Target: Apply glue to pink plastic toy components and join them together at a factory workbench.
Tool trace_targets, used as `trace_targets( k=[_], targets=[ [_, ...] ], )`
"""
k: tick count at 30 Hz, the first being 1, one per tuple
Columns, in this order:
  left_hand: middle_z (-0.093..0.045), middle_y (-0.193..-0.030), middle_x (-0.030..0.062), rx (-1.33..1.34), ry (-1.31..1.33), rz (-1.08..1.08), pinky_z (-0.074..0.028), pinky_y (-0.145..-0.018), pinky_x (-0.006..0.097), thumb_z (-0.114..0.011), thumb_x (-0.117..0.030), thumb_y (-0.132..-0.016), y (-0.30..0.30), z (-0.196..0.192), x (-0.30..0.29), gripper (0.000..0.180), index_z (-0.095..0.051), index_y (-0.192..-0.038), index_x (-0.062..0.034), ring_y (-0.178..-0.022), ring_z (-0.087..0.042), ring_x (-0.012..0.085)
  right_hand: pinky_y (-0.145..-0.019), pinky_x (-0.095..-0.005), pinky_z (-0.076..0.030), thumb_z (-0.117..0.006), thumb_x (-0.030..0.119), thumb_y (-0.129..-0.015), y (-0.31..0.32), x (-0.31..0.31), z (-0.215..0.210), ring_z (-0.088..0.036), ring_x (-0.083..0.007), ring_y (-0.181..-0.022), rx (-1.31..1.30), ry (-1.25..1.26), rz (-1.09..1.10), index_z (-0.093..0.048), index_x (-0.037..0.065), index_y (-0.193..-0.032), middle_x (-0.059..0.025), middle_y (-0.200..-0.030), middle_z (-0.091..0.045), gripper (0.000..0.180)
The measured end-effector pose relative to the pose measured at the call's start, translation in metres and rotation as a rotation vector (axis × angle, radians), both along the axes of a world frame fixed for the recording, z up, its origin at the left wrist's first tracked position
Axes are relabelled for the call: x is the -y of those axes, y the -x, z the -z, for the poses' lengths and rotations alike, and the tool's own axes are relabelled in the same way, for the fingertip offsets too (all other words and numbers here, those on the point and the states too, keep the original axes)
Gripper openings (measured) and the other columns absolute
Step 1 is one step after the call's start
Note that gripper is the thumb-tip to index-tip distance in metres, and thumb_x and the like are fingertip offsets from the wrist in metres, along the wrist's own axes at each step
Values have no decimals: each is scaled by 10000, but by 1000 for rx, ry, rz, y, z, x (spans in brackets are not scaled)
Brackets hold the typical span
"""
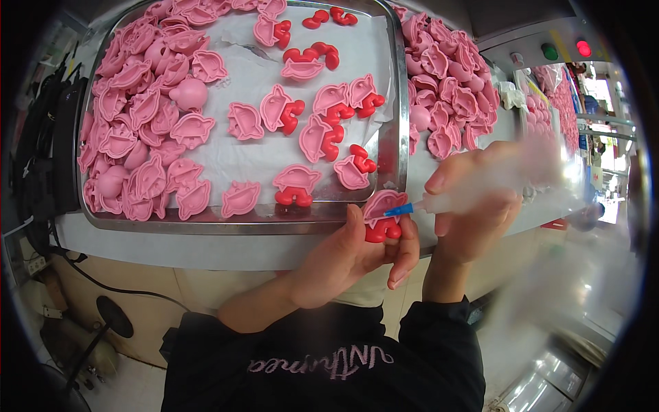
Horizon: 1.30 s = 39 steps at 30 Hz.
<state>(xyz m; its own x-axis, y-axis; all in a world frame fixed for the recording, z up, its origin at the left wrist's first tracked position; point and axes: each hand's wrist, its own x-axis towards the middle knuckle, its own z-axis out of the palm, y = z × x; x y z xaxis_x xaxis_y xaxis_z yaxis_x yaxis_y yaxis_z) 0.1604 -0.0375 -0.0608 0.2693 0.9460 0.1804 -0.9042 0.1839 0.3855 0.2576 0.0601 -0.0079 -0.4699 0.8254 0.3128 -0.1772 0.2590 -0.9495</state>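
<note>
Pink shell (379, 204) is pinched by the left grip (338, 259), blue-tipped dispenser (480, 190) (best steered lightly) clasped by the right grip (472, 232)!

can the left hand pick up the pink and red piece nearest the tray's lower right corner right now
Probably not right away: the tray piece lies close by, uncovered, but the left hand holds another pink and red piece, with a blue nozzle at it.

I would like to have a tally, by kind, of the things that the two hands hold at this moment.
Pink shell, left hand: 1
Red piece against the shell, left hand: 1
Translucent dispenser with blue tip, right hand: 1
Total: 3
</note>
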Motion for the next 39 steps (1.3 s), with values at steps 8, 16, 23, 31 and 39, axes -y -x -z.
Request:
trace_targets(
  k=[8, 16, 23, 31, 39],
  targets=[
    [-405, -737, 55, 89, -12, -5, -348, -676, 270, -73, -578, -830, 1, 2, -1, 615, -371, -967, -57, -664, -386, 138, -401, -184, -391, -458, 413, -848, -4, -14, 6, -496, -128, -448, -89, 19, 1, -361, 23, -966, -207, -734, -594, 418],
    [-418, -915, 116, -156, -55, -468, -333, -691, 293, -157, -621, -817, -9, 3, -4, 611, -392, -927, -67, -789, -433, 185, -785, -344, -445, -544, 189, -826, 2, -8, 14, -532, -248, -922, -504, 319, -33, -356, 48, -1052, -221, -1159, -417, 326],
    [-54, -1382, 190, -725, -224, -615, -119, -1004, 471, -162, -670, -780, -19, -7, 1, 719, -538, -823, -59, -1270, -105, 329, -871, -332, -372, -600, 102, -758, -16, 47, 25, -469, -234, -1004, -389, 446, 62, -384, 46, -1003, -147, -1024, -482, 332],
    [-178, -1309, 226, -741, -254, -449, -157, -980, 443, -219, -518, -862, -29, -9, 16, 581, -490, -1001, -23, -1252, -124, 339, -848, -258, -338, -513, -46, -773, -18, 84, 30, -460, -176, -945, -94, 158, 465, -555, -37, -960, -90, -967, -480, 192],
    [-290, -1282, 155, -412, 22, -357, -229, -978, 387, -262, -600, -819, -47, -17, 15, 615, -469, -912, -28, -1191, -287, 239, -807, -250, -337, -462, 57, -820, -49, 86, 27, -411, -140, -895, 100, -17, 554, -574, -47, -923, -77, -968, -446, 185]
  ],
)
